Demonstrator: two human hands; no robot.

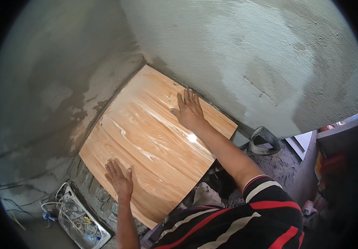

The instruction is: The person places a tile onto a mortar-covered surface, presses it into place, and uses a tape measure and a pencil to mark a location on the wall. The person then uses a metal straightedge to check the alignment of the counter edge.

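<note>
A large glossy tile [143, 137] with an orange-brown wood-grain pattern lies in the corner between two plastered walls. My left hand [120, 181] rests flat near its lower left edge, fingers extended. Farther off, beside the right-hand wall, my right hand [190, 112] lies on the tile's far right part with the fingers spread and dusty. Neither hand grips anything. Smears of grey dirt mark the tile's surface near the right fingers.
Rough plaster walls [262, 54] meet at the tile's far corner. At lower left sits a white tray-like container [69, 222] of tangled cables. A dark handle with a loop grip [264, 142] stands right of the tile, near white panels [301, 143]. Rough mortar [91, 186] borders the left edge.
</note>
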